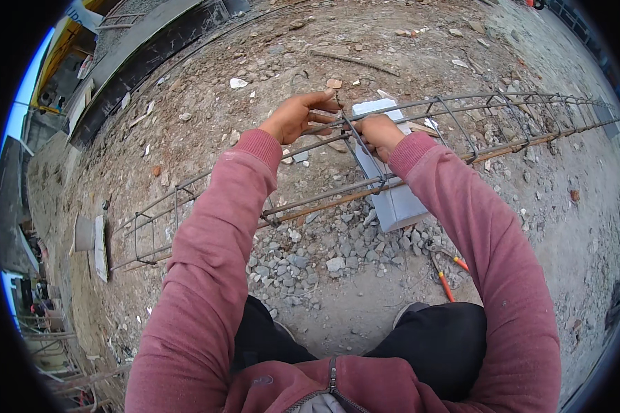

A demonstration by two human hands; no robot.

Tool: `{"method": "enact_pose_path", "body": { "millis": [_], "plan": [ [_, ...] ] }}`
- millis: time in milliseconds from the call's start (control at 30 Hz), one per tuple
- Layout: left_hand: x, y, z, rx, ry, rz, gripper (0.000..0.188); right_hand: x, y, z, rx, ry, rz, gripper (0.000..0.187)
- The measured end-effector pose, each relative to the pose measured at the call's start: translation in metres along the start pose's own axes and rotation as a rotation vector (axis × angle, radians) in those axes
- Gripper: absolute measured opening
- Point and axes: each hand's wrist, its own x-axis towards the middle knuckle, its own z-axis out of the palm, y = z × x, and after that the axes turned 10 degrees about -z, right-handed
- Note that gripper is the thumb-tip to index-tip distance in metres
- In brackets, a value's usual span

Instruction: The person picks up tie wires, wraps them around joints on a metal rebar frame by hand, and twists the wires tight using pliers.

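A long cage of steel reinforcing bars (324,204), joined by square stirrups, runs across in front of me. Under its middle stands a pale grey block (399,206). My left hand (293,118) is at the far top bar beside a stirrup, its fingers stretched out and apart; I see nothing held in it. On the other side of that stirrup, my right hand (381,135) has its fingers curled in close to the bar. Whatever they pinch is too small or hidden to tell. Orange-handled pincers (446,286) lie on the ground by my right knee.
Loose gravel (337,255) and broken stones cover the ground beneath the cage. A pale slab-like support (101,248) stands at the cage's left end. Beyond the cage lies a loose rod (355,62). A long dark-sided slab (151,48) crosses the far left.
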Motion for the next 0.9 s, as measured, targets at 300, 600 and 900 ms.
{"method": "enact_pose_path", "body": {
  "millis": [300,600,900],
  "plan": [
    [-0.006,0.002,0.006,0.372,-0.042,0.074,0.028,0.002,0.0,0.004,0.086,0.037,-0.002,0.016],
    [-0.002,0.004,0.009,0.364,-0.002,-0.009,0.022,-0.001,0.0,0.003,0.084,0.007,0.018,0.014],
    [0.007,-0.011,0.021,0.773,0.281,0.097,0.018,-0.008,-0.003,0.002,0.152,-0.037,0.015,0.013]
  ]
}}
